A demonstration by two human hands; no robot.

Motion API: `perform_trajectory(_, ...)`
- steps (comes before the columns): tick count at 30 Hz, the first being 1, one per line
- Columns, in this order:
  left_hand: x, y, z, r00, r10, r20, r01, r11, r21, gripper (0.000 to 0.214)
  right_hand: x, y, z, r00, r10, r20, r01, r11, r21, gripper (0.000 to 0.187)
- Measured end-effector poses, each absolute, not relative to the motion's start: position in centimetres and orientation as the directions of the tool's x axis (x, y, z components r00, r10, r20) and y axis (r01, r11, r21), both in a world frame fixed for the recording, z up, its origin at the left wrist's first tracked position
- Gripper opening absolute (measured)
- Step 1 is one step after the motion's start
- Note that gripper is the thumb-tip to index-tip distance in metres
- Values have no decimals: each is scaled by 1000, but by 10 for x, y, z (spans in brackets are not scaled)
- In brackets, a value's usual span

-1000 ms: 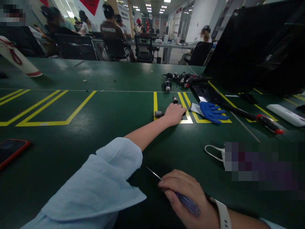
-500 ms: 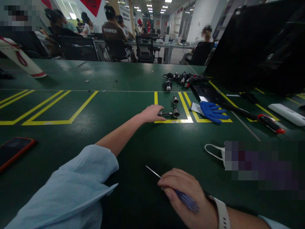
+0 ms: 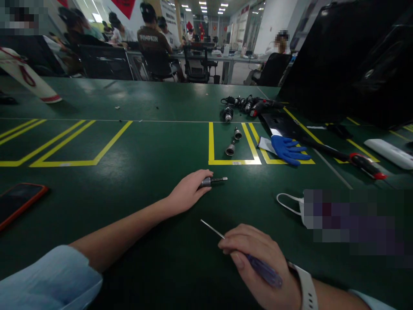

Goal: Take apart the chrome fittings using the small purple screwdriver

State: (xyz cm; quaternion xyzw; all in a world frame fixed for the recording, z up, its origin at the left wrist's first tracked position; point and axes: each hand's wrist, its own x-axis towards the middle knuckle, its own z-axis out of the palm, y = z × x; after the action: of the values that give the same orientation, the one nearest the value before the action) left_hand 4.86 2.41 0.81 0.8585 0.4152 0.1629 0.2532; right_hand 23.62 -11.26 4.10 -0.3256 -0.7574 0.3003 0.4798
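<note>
My left hand (image 3: 187, 192) is closed round a dark grey metal cylinder with a thin shaft (image 3: 206, 182); the shaft points right, just in front of the yellow-taped box. The part's rear end is hidden in my palm. In my right hand (image 3: 258, 258) is a screwdriver with a clear purple handle (image 3: 265, 272). Its thin blade points up and left, clear of the metal part. Two cup-shaped metal pieces lie inside the taped box, one further back (image 3: 238, 134) and one nearer (image 3: 230, 150).
A blue glove (image 3: 288, 150) lies right of the box. Behind are several dark metal parts (image 3: 228, 114) and a black-red tool (image 3: 258, 106). On the right are a red-black handled tool (image 3: 364, 165) and a white mask (image 3: 300, 209); at left, a phone (image 3: 21, 200). People sit beyond.
My left hand has drawn the shafted part out of the taped box, toward me and left. The nearer metal cup has shifted left and tilted. The right hand has moved slightly right with the screwdriver.
</note>
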Motion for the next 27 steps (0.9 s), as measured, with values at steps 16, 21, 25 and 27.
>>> perform_trajectory(16, 24, -48, 19, 510, 858, 66, 580, -399, 710, 33, 263, -103, 41, 208, 880, 427, -10, 438, -899, 22)
perform_trajectory(21, 25, -54, 26, 646, 760, 66, 509, -493, 706, 39, 257, -103, 33, 187, 912, 366, -34, 378, -925, 21)
perform_trajectory(25, 33, -65, 33, 892, 453, 11, 331, -667, 667, 61, 246, -107, 26, 156, 933, 323, 43, 321, -946, 20)
perform_trajectory(27, 40, -68, 33, 931, 361, -50, 313, -720, 619, 54, 240, -107, 25, 133, 950, 284, 107, 271, -957, 19)
